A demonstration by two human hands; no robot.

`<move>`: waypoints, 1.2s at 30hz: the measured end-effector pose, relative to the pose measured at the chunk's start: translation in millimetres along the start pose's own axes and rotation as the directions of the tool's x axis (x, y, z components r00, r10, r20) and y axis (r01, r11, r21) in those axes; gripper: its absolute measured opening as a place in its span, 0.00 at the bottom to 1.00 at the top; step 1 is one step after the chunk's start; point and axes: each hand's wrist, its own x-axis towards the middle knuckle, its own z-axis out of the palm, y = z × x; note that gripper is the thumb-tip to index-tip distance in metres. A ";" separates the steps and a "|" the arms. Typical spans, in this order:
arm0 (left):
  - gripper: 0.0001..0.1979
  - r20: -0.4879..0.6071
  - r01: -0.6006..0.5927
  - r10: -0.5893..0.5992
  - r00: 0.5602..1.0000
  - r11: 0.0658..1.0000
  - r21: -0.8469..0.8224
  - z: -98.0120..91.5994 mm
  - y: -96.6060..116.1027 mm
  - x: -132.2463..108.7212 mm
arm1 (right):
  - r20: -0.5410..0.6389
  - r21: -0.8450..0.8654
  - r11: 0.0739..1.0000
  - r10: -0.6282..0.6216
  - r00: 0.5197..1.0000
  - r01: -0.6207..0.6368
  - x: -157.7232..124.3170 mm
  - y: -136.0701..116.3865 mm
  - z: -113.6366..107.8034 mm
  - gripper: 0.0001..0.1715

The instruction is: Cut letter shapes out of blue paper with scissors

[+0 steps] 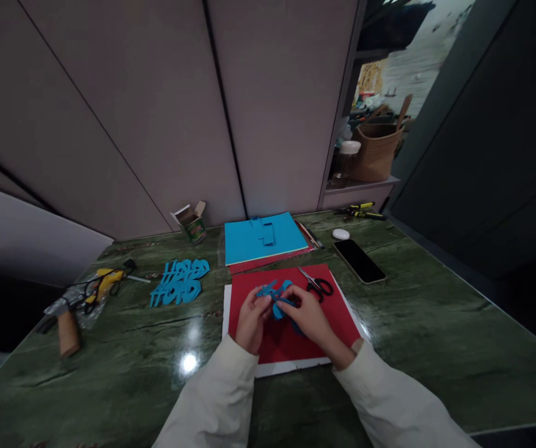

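Both hands hold a blue paper cutout (pixel 277 309) above a red sheet (pixel 277 347). My left hand (pixel 251 317) pinches its left side between thumb and fingers. On the other side, the fingers of my right hand (pixel 309 315) are closed on the paper. The cutout has thin strips and rounded parts; its full shape is partly hidden by my fingers. Black-handled scissors (pixel 320 287) lie on the red sheet, just beyond my right hand. Under the red sheet, the edge of a white sheet (pixel 291 367) shows.
Blue letter cutouts (pixel 178 283) lie to the left, near a glue gun (pixel 106 283) and a wooden handle (pixel 68 334). Behind are a small open box (pixel 193 225) and stacked blue sheets (pixel 244 241). A phone (pixel 360 260), a white case (pixel 341 234) and pliers (pixel 363 211) lie right.
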 end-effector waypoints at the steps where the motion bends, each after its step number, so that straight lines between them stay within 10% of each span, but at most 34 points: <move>1: 0.20 0.009 0.009 -0.008 1.000 1.000 -0.007 0.9 -0.6 -0.8 | -0.022 -0.012 1.000 -0.001 1.000 0.001 -0.3 -1.3 0.0 0.05; 10: 0.18 0.037 0.074 -0.076 0.996 0.996 0.039 4.4 -9.6 -2.7 | -0.069 0.241 0.965 0.125 0.990 -0.105 4.0 3.5 -1.9 0.09; 19: 0.13 0.120 0.281 -0.276 0.954 0.959 -0.026 3.8 0.8 -6.5 | 0.227 0.638 0.638 0.379 0.897 -0.431 -0.3 -7.7 0.3 0.15; 36: 0.11 0.125 0.119 -0.140 0.982 0.980 0.157 -3.9 -5.8 0.6 | 0.108 0.704 0.626 0.373 0.922 -0.336 6.0 16.9 4.8 0.18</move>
